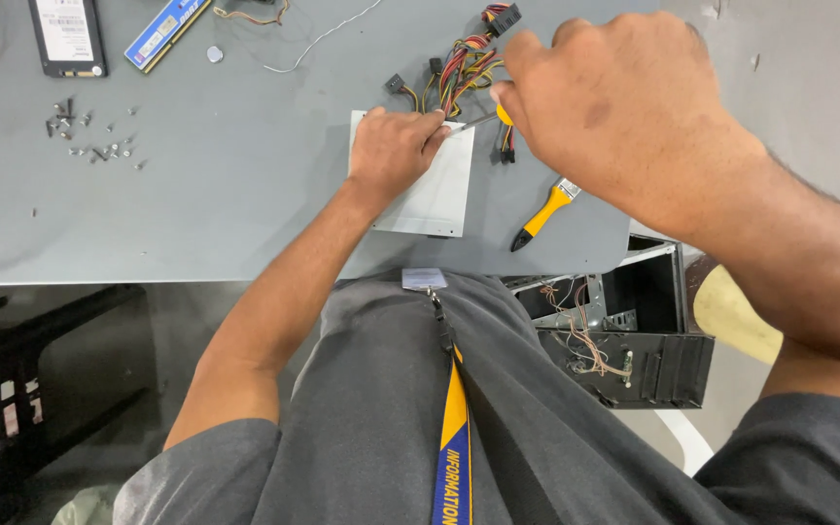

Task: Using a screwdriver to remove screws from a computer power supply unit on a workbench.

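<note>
the left hand [393, 146] rested fingers curled on a flat pale grey metal box [430, 190] on the grey table [226, 194], pinching its top edge. the right hand [605, 107] gripped a yellow-handled screwdriver [483, 119] whose tip met that edge, beside a bundle of multicoloured cables [464, 63]. a yellow-handled brush [543, 216] lay near.

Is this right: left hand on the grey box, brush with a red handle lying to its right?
Not quite. The head view shows the brush has a yellow handle, not red. The rest holds: left hand rests on the grey box, brush to its right.
</note>
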